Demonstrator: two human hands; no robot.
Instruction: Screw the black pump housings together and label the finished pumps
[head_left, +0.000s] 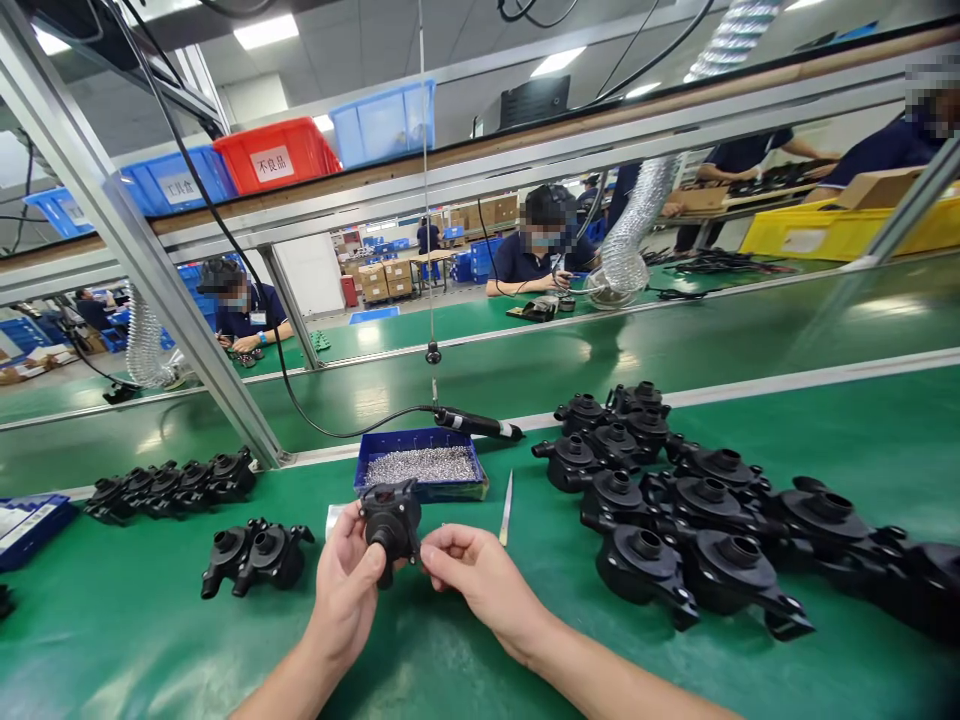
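A black plastic pump housing [391, 522] is held up just above the green table between both hands. My left hand [349, 585] grips its left side and underside. My right hand [469, 570] pinches its right edge with fingertips. Right behind it lies a blue tray of small silver screws [421, 466], and an electric screwdriver [477, 425] rests on the tray's far right corner, its cable running up to the left. Slim metal tweezers [508, 508] lie on the table beside the tray.
Several black housings are piled at the right [697, 520]; two more sit at the left [255, 555], with a row behind them [172, 485]. A slanted metal frame post [187, 330] stands on the left. Other people work at benches beyond. Coloured bins sit overhead.
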